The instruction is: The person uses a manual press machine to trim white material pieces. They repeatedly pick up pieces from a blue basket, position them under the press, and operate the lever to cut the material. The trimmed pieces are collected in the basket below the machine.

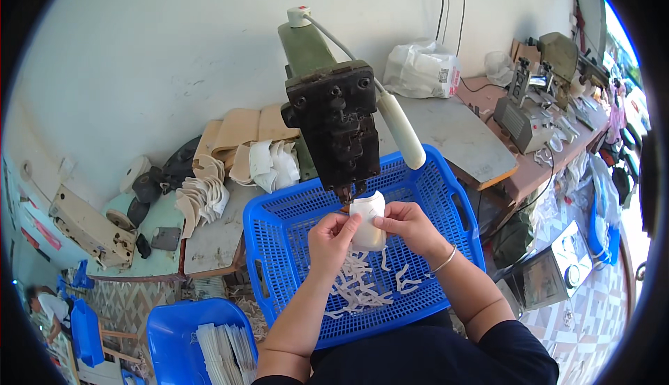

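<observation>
Both forearms are entering from the lower edge and converging over a blue perforated plastic basket (279,225) that is sitting in front of the person. The left hand (333,235) is pinching the left edge of a small white curved piece of sheet material (367,219), with the fingers curled and the thumb pressing on its face. The right hand (411,223) is gripping the right edge of the same piece, fingers closed around it, and a thin bangle is sitting on that wrist. Both hands are therefore closed on the piece, holding it upright directly beneath the dark metal head of a green machine (334,124), whose lower tip is meeting the top of the piece. A white cylindrical lever handle (402,128) is projecting from the right side of the machine head. On the basket floor, just below the hands, a loose pile of white trimmed strips (359,287) is lying. To the left, on the grey desk (209,242), stacks of beige and white cut pieces (203,193) are resting near the wall. At the lower left, a second blue plastic tub (167,333) is holding a stack of white flat pieces (224,350).
</observation>
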Available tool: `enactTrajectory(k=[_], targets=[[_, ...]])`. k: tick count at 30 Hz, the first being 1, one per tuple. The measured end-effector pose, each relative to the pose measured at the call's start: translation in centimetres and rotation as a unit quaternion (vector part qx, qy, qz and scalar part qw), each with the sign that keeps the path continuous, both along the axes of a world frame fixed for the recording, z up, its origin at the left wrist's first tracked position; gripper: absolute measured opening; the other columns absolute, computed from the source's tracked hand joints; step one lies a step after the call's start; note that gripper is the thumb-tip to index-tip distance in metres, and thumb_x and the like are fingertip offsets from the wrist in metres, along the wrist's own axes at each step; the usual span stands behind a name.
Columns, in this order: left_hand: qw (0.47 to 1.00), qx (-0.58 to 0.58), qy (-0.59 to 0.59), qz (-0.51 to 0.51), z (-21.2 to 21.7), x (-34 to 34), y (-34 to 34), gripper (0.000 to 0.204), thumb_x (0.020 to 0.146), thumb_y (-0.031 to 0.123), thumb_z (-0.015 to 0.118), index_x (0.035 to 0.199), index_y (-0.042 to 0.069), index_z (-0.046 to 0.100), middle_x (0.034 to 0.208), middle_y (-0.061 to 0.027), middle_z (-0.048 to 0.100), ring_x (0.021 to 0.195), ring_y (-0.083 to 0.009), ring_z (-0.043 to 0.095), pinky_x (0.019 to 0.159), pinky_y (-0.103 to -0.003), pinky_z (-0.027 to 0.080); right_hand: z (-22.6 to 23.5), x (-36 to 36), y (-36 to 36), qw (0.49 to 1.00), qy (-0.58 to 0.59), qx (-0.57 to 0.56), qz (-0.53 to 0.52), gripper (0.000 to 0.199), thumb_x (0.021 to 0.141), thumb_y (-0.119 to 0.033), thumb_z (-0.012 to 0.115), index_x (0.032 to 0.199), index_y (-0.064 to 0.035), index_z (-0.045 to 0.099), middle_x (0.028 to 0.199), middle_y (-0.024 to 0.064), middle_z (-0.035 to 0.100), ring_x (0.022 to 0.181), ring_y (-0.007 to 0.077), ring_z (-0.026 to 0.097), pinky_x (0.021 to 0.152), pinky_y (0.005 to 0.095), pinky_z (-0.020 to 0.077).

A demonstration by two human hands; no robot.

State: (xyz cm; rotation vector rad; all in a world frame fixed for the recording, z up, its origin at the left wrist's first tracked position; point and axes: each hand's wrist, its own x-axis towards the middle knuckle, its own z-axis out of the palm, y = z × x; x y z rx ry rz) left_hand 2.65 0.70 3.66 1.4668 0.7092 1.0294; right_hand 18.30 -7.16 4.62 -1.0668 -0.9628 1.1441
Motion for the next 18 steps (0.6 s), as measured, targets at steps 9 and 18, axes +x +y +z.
enactTrajectory(k=[9, 18], targets=[[0.999, -0.003, -0.054, -0.006, 0.12, 0.07, -0.39, 0.019, 0.084, 0.017, 0.066, 0.073, 0.002, 0.062, 0.063, 0.0020, 0.057, 0.057, -0.0020, 0.048, 0.052, -0.017, 0.036, 0.53, 0.20, 0.22, 1.000, -0.023, -0.004, 0.000, 0.020, 0.082, -0.019, 0.066, 0.085, 0.0007, 0.065, 0.072, -0.0001, 0.061, 0.063, 0.0050, 0.051, 0.057, 0.0202, 0.0411], [0.997, -0.023, -0.077, 0.000, -0.35, -0.26, -0.17, 0.018, 0.083, 0.017, 0.066, 0.075, 0.001, 0.063, 0.068, 0.0002, 0.059, 0.061, -0.0038, 0.050, 0.056, -0.018, 0.038, 0.82, -0.19, 0.71, 0.999, -0.043, -0.010, -0.011, 0.020, 0.082, -0.019, 0.065, 0.089, 0.0008, 0.065, 0.075, 0.0018, 0.063, 0.064, 0.0055, 0.054, 0.058, 0.0200, 0.0430]])
